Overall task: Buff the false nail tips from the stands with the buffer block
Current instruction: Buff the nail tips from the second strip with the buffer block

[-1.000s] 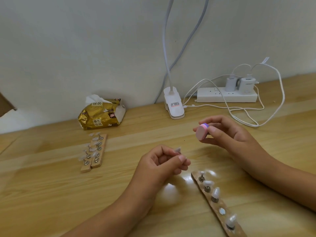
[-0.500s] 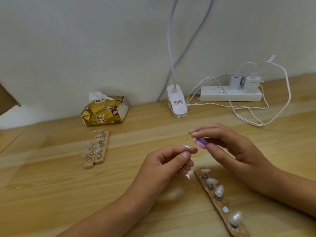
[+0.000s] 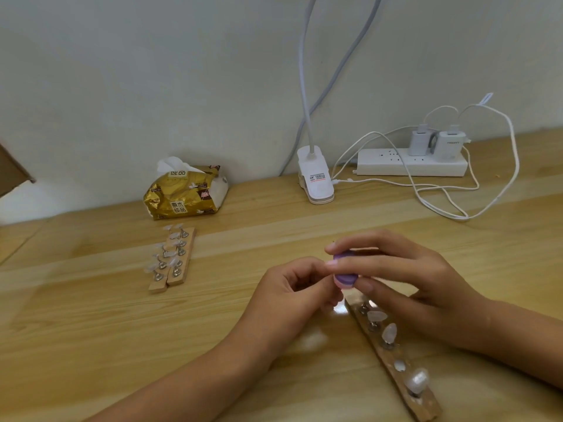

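My right hand (image 3: 405, 278) pinches the purple-and-pink round buffer block (image 3: 344, 272) above the wooden bench (image 3: 91, 330); left hand (image 3: 292, 287) curled against it, can't tell what it pinches. Below, clear false nail tips (image 3: 390, 330) on wooden strip stand (image 3: 393, 355).

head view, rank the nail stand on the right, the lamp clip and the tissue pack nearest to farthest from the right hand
1. Nail stand, just below the right hand.
2. Lamp clip, back by the wall, centre.
3. Tissue pack, far left by the wall.
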### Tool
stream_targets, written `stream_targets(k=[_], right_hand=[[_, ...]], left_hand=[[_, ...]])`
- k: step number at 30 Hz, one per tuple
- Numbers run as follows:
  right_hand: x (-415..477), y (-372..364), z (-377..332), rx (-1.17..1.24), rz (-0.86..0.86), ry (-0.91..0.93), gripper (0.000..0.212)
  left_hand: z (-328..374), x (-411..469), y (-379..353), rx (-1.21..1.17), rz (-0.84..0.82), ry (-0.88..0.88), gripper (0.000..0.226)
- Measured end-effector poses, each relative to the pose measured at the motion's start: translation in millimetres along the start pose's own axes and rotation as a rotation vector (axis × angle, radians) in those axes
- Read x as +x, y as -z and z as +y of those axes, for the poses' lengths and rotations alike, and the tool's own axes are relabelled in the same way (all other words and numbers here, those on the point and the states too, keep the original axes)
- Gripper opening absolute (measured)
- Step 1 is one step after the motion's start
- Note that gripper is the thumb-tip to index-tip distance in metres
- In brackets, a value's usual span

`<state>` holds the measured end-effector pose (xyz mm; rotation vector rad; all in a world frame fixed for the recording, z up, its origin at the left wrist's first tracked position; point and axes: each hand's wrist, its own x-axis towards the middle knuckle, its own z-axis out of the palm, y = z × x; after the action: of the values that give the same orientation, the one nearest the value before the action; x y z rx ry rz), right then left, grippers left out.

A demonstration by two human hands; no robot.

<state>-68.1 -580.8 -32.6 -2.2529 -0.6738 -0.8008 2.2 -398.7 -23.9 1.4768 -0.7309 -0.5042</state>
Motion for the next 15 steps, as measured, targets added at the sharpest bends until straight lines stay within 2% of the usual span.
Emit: stream_targets(k=[3,6,10,13,15], right_hand=[[1.9,1.4,1.1,0.028,0.03,-0.058,0.028],[-0.2,-0.6,1.3,0.036,-0.023,0.017,0.026],[2.2,2.6,4.7,0.083,0.028,-0.095,0.024],[1.0,1.6,3.3,0.054,0.008,-0.047,0.025],[1.1,0.8,5.8,0.075,0.004,-0.156,0.022]], left_hand=[[0.2,0.1,0.0,-0.007,0.005,0.014,0.007],[-0.5,-0.1,0.1,0.035,0.002,0.001,0.009],[-0.6,0.3,0.6,0.014,0.002,0.015,0.007],[-1.2,-0.3,0.1,0.048,-0.015,-0.002,0.008],[-1.6,-0.4,-0.6,0.041,-0.005,-0.001,0.008]])
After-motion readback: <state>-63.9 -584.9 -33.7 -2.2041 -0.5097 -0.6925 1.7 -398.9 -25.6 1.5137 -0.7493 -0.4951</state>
